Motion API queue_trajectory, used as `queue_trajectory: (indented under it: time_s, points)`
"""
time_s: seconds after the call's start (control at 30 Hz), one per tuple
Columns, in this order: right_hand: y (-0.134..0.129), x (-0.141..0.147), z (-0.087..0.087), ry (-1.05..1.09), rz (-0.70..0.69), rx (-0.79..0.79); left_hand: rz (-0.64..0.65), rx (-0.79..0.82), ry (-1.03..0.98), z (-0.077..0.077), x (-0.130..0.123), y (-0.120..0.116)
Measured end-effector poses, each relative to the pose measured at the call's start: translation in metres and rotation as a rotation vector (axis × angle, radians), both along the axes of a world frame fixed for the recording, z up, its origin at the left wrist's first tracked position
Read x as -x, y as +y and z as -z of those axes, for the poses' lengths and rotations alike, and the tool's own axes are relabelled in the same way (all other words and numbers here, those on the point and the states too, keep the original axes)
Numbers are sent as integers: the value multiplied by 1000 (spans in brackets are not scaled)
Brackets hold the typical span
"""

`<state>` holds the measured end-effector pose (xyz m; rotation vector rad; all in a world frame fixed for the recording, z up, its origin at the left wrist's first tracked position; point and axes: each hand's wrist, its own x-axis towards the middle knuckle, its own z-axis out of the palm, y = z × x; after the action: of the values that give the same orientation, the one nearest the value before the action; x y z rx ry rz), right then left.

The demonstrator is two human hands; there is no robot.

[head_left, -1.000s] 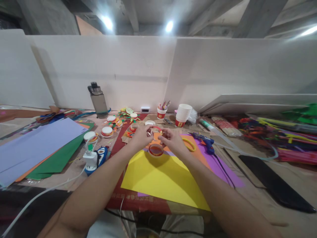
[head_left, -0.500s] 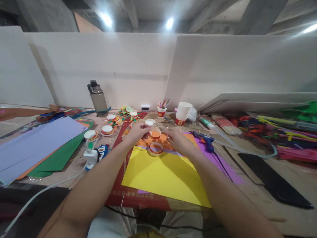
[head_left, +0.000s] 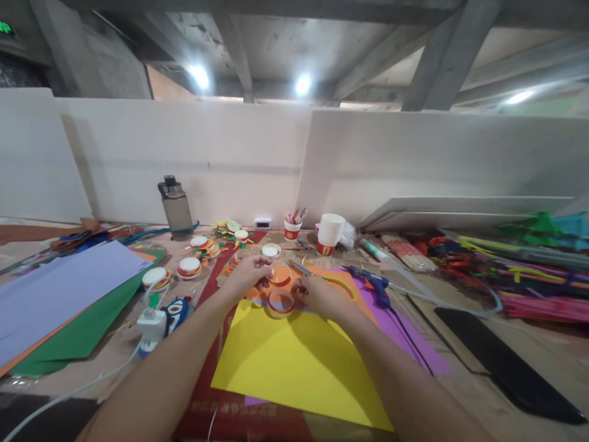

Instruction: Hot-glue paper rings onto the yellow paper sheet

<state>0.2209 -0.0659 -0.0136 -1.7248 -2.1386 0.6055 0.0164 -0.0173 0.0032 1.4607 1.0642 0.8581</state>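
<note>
My left hand [head_left: 254,275] pinches the left edge of a red-and-white ring cut from a paper cup [head_left: 280,282]. Just right of it, my right hand [head_left: 313,293] is closed, with scissors [head_left: 300,267] in it, their blades pointing up and left. A curved yellow piece [head_left: 343,285] sticks out behind that hand; whether it is the scissors' handle, I cannot tell. A second paper cup ring [head_left: 281,304] lies below, over the top edge of the yellow sheet [head_left: 294,362]. Orange paper [head_left: 317,272] is under both hands.
Behind the hands stand a pen cup [head_left: 291,231] and stacked paper cups [head_left: 331,230]. A blue glue gun [head_left: 378,288] lies right, near a black slab [head_left: 501,362]. Left are a bottle [head_left: 176,209], a power strip [head_left: 176,314], purple sheets [head_left: 69,288] and several cup pieces [head_left: 189,266].
The view has tilted upward, so the table sits lower. Scissor blades and the curved yellow piece now show clearly by my right hand. My left hand stays on the ring.
</note>
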Motion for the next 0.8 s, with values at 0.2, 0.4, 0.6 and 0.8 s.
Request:
queue_trajectory:
  time_s: [0.2, 0.4, 0.6, 0.8]
  points:
    - [4, -21, -14, 343, 67, -24, -43, -9, -137, 1, 3, 5]
    - [-30, -19, -45, 671, -534, 648, -11, -252, -111, 3, 4, 8]
    - [-21, -28, -44, 520, -300, 375, 177, -583, 309, -4, 2, -1]
    - [6, -38, -15, 253, 162, -196, 441, -692, 603, -2, -4, -12]
